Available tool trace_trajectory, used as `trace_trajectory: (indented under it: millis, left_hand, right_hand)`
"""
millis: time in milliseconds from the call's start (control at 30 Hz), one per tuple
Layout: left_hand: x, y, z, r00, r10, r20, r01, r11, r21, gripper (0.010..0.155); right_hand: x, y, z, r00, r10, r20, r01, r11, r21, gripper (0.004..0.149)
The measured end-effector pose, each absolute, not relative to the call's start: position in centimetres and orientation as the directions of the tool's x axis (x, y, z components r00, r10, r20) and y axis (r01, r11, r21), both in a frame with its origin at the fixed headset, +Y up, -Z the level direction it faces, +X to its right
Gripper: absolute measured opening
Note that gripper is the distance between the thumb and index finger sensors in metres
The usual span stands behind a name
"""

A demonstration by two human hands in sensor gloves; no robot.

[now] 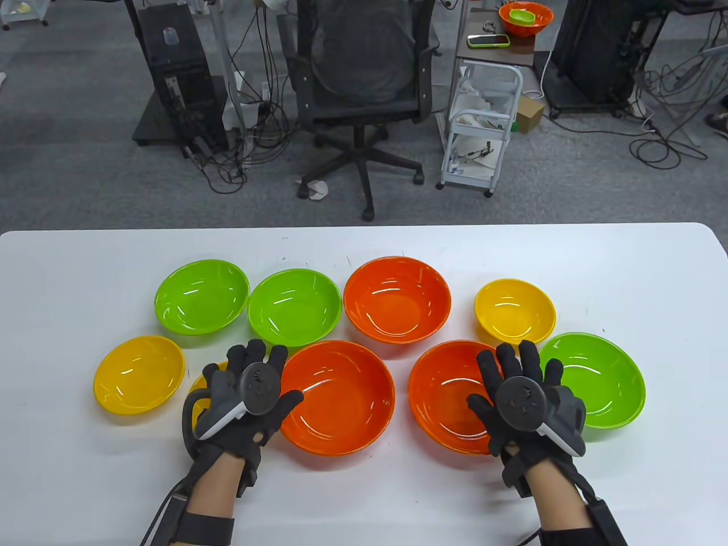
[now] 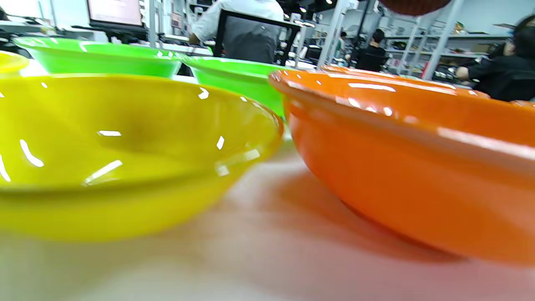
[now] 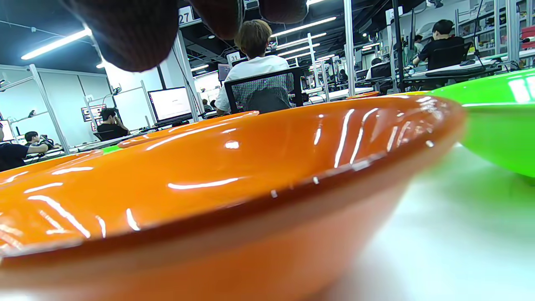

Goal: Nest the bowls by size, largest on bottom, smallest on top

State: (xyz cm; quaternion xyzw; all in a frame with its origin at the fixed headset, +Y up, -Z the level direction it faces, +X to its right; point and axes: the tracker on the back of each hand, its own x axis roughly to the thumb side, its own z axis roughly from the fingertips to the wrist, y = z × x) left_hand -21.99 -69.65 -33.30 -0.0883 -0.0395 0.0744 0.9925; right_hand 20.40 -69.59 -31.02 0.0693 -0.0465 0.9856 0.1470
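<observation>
Several bowls stand apart on the white table (image 1: 68,273). At the back are two green bowls (image 1: 202,296) (image 1: 294,307), an orange bowl (image 1: 397,298) and a small yellow bowl (image 1: 515,311). In front are a yellow bowl (image 1: 139,372), two large orange bowls (image 1: 338,395) (image 1: 443,398) and a green bowl (image 1: 603,381). My left hand (image 1: 256,369), fingers spread, is over another yellow bowl (image 1: 199,382), mostly hidden; it shows in the left wrist view (image 2: 125,154). My right hand (image 1: 515,369), fingers spread, is over the right orange bowl's (image 3: 209,188) right rim. Neither hand holds anything.
Beyond the table's far edge stand an office chair (image 1: 364,85) and a white cart (image 1: 483,125) on the floor. Bare table lies in front of the bowls and along both sides. The left wrist view shows the middle orange bowl (image 2: 397,167) close on the right.
</observation>
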Motion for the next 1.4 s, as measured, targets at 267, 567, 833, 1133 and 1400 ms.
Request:
trace_trajectory:
  millis: [267,567,833,1133,1400]
  left_hand:
    - [-24.6,-68.3,-36.7,0.983,0.175,-0.056,-0.183,0.961,-0.206,0.082]
    - [-27.3,-68.5,-42.0,0.972,0.087,-0.217,-0.153,0.938,-0.311,0.080]
    - [-28.7,-69.2,-45.7,0.950,0.025,-0.311,-0.151,0.910,-0.387,0.079]
    - [-29.2,-70.7,-48.1,0.936,-0.062,-0.346,-0.104,0.892,-0.440,0.080]
    - [-28.7,-71.7,-49.3,0.926,-0.148,-0.347,-0.039,0.878,-0.478,0.079]
  right_hand:
    - [21.0,-69.4,-31.0,-0.937,0.320,0.140,-0.333,-0.940,-0.075,0.073]
    - [21.5,-69.5,-31.1,-0.930,0.348,0.116,-0.357,-0.931,-0.069,0.073]
    - [21.8,-69.5,-31.1,-0.928,0.357,0.103,-0.364,-0.930,-0.058,0.073]
    - [21.9,-69.8,-31.2,-0.927,0.365,0.087,-0.370,-0.928,-0.041,0.072]
    - [22.4,-69.9,-31.3,-0.925,0.376,0.056,-0.379,-0.925,-0.036,0.072]
